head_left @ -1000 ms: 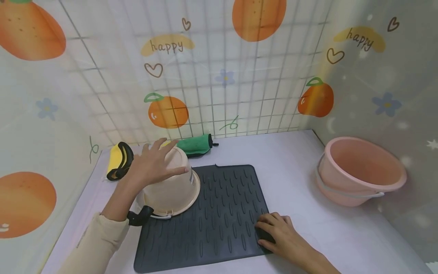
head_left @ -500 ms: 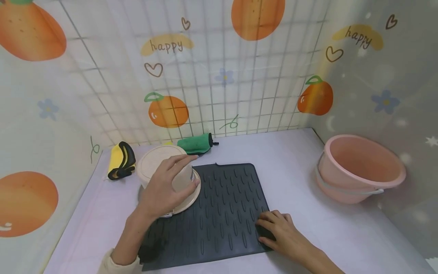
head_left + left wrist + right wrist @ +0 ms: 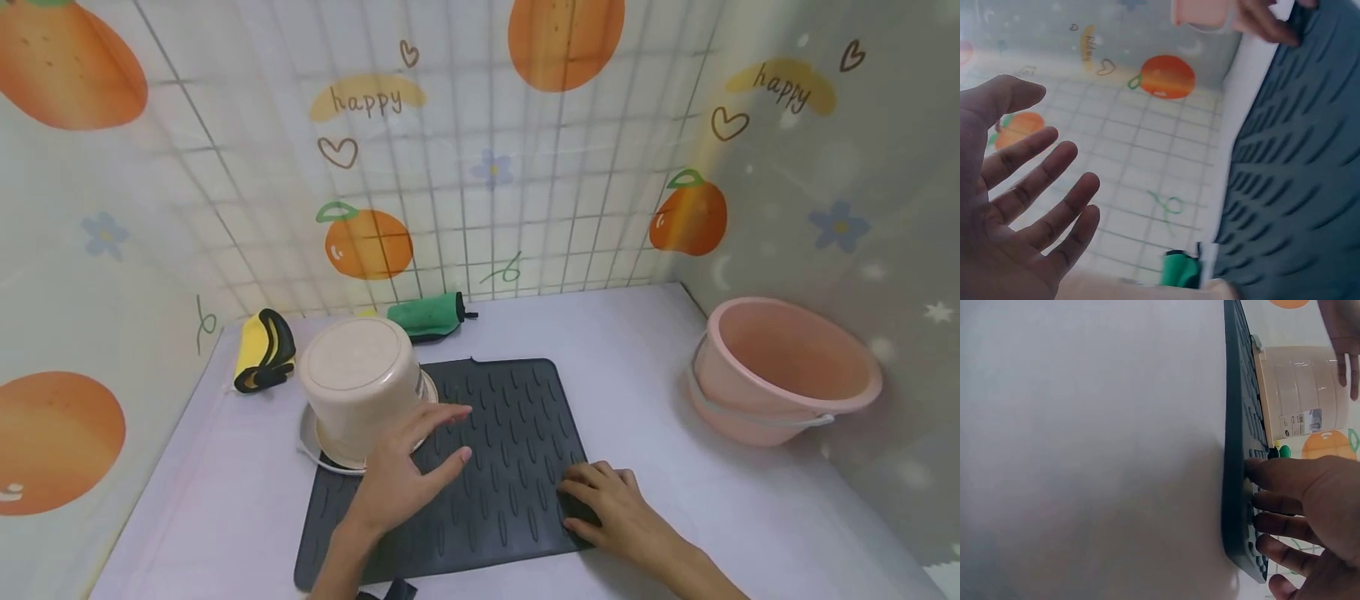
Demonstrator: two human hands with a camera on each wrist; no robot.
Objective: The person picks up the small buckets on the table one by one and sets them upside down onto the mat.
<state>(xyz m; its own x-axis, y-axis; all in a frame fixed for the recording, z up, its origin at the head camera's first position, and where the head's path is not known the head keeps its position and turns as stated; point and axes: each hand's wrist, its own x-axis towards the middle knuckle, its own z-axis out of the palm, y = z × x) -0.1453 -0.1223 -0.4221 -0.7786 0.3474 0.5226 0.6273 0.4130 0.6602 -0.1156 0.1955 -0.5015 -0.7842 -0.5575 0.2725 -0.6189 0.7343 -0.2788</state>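
An upside-down cream bucket [image 3: 356, 383] sits on the left rear part of a dark ribbed mat [image 3: 495, 467], its white handle lying around its base. My left hand [image 3: 401, 475] hovers over the mat just in front of that bucket, fingers spread and holding nothing; the left wrist view shows the same empty hand [image 3: 1035, 187]. On the mat's right edge, my right hand [image 3: 618, 517] rests with bent fingertips touching the ribbed top. In the right wrist view, thumb and fingers of that hand [image 3: 1310, 512] meet the mat's upper face; a dark patch beneath them is unclear.
A pink bucket [image 3: 750, 417] stands tilted at the right against the side sheet. Behind the cream bucket lies a rolled green cloth [image 3: 427, 317], and a folded yellow and black cloth [image 3: 262, 354] is at the left. A patterned sheet with a grid closes the back.
My left hand has come from over the cream bucket's top, moving toward me and right, down to its front side. My right hand stays at the mat's right edge.
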